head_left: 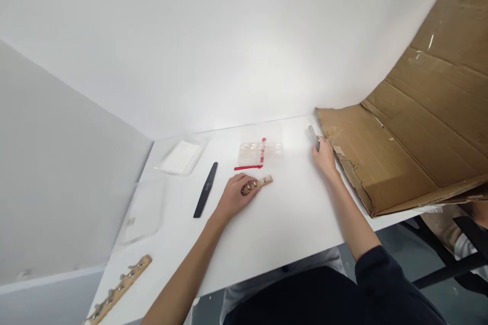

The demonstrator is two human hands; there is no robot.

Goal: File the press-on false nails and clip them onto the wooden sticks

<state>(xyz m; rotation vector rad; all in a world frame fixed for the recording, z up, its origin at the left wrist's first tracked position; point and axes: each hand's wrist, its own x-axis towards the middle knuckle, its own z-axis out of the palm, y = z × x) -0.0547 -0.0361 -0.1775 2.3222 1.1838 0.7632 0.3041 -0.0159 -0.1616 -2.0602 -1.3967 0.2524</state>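
My left hand rests on the white table, fingers curled round a short wooden stick with metal-tipped practice nails. My right hand reaches to the far right of the table, fingers closed on a small grey tool next to the cardboard. A clear plastic bag with a red strip lies between the hands, a little farther back. A black nail file lies left of my left hand.
A large flattened cardboard sheet leans over the table's right side. A clear packet of white pads and a clear tray sit at the left. Another wooden nail stick lies at the near-left edge. A white wall stands behind.
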